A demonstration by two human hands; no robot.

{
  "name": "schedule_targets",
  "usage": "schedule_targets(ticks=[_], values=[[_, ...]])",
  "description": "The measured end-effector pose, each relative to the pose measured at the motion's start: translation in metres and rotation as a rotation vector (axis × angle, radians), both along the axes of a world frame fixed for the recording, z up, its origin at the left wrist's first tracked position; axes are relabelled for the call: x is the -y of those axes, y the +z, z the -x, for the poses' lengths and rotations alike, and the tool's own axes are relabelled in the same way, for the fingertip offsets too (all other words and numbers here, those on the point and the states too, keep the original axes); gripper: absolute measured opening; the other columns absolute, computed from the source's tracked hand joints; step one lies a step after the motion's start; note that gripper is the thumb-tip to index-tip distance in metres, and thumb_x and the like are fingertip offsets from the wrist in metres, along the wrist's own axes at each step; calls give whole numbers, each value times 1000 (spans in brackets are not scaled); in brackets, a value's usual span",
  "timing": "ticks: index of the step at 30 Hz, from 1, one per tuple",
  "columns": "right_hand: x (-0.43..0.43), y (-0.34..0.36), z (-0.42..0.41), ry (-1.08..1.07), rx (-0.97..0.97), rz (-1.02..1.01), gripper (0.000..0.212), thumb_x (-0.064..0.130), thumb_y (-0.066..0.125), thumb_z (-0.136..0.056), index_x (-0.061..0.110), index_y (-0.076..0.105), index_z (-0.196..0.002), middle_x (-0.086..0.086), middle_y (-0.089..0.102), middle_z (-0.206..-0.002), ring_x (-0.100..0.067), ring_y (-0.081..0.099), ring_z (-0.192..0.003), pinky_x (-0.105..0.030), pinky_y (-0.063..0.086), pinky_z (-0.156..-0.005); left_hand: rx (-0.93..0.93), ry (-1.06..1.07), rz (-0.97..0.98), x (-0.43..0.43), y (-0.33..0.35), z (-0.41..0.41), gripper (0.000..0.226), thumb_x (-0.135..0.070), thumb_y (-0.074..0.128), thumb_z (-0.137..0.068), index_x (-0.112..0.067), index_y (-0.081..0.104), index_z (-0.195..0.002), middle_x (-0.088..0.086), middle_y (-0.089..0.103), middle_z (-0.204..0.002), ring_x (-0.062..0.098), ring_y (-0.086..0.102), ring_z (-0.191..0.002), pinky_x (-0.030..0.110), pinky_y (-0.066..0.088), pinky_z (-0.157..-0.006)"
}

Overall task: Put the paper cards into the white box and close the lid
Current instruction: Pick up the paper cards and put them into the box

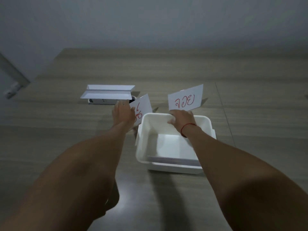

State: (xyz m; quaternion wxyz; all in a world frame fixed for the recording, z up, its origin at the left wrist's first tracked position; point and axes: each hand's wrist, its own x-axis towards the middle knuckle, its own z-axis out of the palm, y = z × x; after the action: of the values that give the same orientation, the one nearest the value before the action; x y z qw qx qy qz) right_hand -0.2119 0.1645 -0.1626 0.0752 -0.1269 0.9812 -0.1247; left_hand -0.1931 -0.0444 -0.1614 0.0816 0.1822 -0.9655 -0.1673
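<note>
An open white box [141,147] stands on the wooden table in front of me, with something flat and greyish lying along its near inner wall. My right hand [180,118] hovers over the box's far rim and holds up a white paper card [185,97] with red writing. My left hand [123,112] is just left of the box's far corner and holds a second white card [142,105] with red writing, tilted. A white folded object that may be the lid [107,93] lies further back on the left.
A small white device [102,101] sits under the folded white object. A wall rises behind the table's far edge. A grey metal bar [11,74] leans at the far left. Bare table surface [250,114] spreads right of the box.
</note>
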Motion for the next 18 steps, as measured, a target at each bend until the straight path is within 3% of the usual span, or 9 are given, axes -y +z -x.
schedule_targets(ticks=[3,6,12,18], values=[[7,-3,16,8,-41,-5,29,31,53,-92,28,61,-120,-4,68,-118,-26,58,-115,-38,33,-98,68,-20,-17,3,-6,15,36,-32,42,-98,-11,54,-125,14,64,-121,35,59,-113,42,44,-96],[13,-6,27,18,-55,-21,35,34,51,-94,29,57,-127,-4,66,-124,-25,54,-121,-37,31,-101,145,3,-30,4,-10,22,33,-16,46,-92,-14,55,-125,16,66,-118,36,60,-113,39,44,-92],[16,-12,25,8,-94,-63,40,35,52,-93,24,52,-131,-5,56,-132,-26,47,-125,-37,30,-104,167,-21,145,7,-8,17,27,-16,52,-88,-16,57,-115,13,68,-113,34,61,-110,41,44,-90],[-7,9,-5,-151,-26,-74,64,31,55,-92,16,26,-148,-10,17,-160,-27,10,-150,-45,11,-120,-6,-79,321,11,30,3,29,-13,52,-90,-15,52,-119,9,62,-115,31,56,-109,42,41,-92]])
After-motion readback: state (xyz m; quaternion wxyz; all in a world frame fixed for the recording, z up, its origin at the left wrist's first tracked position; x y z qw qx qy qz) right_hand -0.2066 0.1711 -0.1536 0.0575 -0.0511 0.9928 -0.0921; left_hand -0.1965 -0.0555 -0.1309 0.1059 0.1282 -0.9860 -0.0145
